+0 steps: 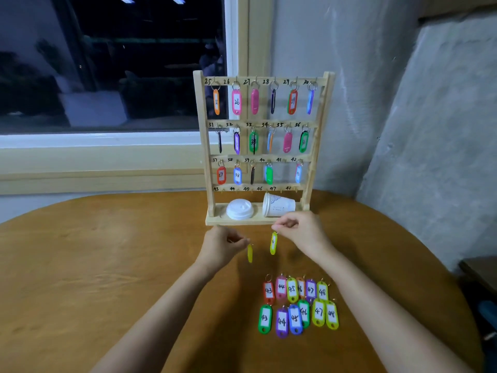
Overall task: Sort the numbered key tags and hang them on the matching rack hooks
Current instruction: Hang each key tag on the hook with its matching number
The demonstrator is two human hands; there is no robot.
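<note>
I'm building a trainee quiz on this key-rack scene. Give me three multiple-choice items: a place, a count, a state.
1. The paper cup lies: A on the rack's base; B on the windowsill; C on the floor.
2. Tags lying on the table: A six; B twelve; C twenty.
3. The right hand: A lies flat; B pinches a yellow tag; C grips the cup.
A: it rests tipped over on that wooden base. B: two rows of six. B: the tag dangles below it.
</note>
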